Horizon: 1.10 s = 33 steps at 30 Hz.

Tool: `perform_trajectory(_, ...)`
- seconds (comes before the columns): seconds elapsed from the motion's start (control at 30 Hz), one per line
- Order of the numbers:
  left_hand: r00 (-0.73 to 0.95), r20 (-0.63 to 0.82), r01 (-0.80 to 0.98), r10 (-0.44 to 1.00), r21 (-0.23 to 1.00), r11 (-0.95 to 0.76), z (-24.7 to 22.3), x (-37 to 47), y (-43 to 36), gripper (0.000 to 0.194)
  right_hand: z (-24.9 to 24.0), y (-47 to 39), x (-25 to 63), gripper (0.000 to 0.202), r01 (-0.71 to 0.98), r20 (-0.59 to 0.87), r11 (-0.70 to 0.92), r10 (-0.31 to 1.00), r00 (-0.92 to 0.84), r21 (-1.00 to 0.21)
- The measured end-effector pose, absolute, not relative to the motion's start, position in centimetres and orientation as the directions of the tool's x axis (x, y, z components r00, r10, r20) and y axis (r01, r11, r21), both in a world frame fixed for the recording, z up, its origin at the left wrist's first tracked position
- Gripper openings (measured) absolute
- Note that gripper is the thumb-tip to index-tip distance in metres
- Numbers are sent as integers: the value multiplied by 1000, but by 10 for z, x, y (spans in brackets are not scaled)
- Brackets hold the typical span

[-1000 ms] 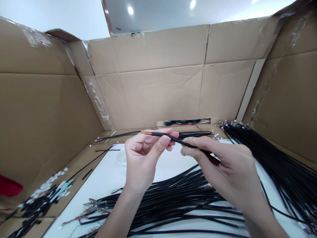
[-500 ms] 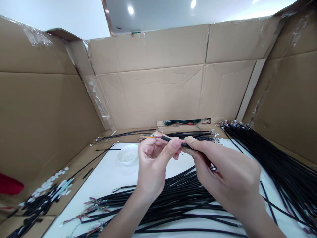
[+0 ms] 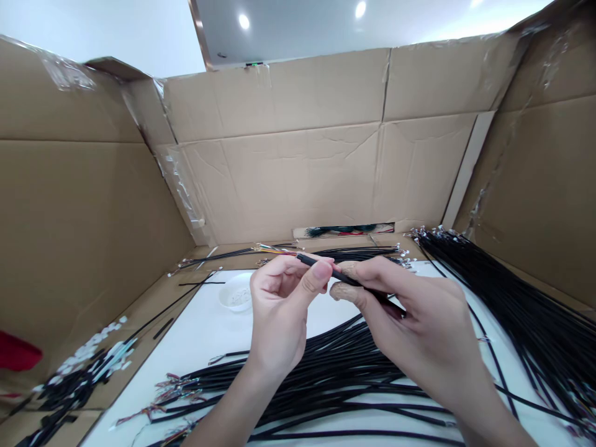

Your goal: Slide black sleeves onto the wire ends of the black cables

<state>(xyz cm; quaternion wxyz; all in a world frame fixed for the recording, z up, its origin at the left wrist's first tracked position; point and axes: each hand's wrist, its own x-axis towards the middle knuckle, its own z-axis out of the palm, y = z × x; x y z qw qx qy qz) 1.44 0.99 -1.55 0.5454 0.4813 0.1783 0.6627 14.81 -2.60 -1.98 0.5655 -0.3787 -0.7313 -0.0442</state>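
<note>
A black cable (image 3: pixel 342 275) slants between my two hands, above the white tabletop. From its left end fan out thin coloured wires (image 3: pixel 279 250), some yellow, red and pale. My left hand (image 3: pixel 288 292) pinches the cable just behind the wires, thumb on top. My right hand (image 3: pixel 410 310) grips it further back between thumb and index finger, whose tips have a tan covering. The rest of the cable runs into my right palm and is hidden there. Below both hands lies a thick pile of black cables (image 3: pixel 316 372) with bare coloured wire ends at the left.
A white bowl (image 3: pixel 235 293) of small white pieces stands left of my hands. A large bundle of black cables (image 3: pixel 507 304) lies at the right. Cardboard walls (image 3: pixel 298 174) surround the table. Black and white parts (image 3: pixel 93 360) lie on cardboard at the left.
My right hand's fingers have opened out a little and the hand has shifted slightly left, showing more of the cable. The left hand has moved slightly left with the wire end.
</note>
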Motion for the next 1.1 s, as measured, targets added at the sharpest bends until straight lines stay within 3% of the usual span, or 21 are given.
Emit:
perform_trajectory(0.2,47,452,-536,891,764,-359,-16,15,13,19,-11,-29,154,17,354,616,619,776,-135,-701)
perform_trajectory(0.37,3,440,-545,898,754,-367,-13,12,14,25,-7,-33,158,13,248,467,517,852,-235,-819)
perform_trajectory(0.5,-113,413,-583,904,709,-397,-5,-1,21,32,-10,-32,170,21,402,517,558,829,-215,-726)
perform_trajectory(0.67,-258,401,-603,879,644,-471,8,-28,37,32,-15,-44,191,12,665,719,591,686,-115,-457)
perform_trajectory(0.8,-251,391,-547,886,698,-463,12,-44,45,30,-2,-38,204,10,794,813,512,581,-37,-329)
perform_trajectory(0.93,-373,406,-376,834,756,-536,12,-56,52,50,25,26,217,13,860,740,414,670,-66,-298)
perform_trajectory(1.1,-639,491,-199,592,638,-744,19,-74,48,79,14,144,221,24,894,534,350,831,-157,-281)
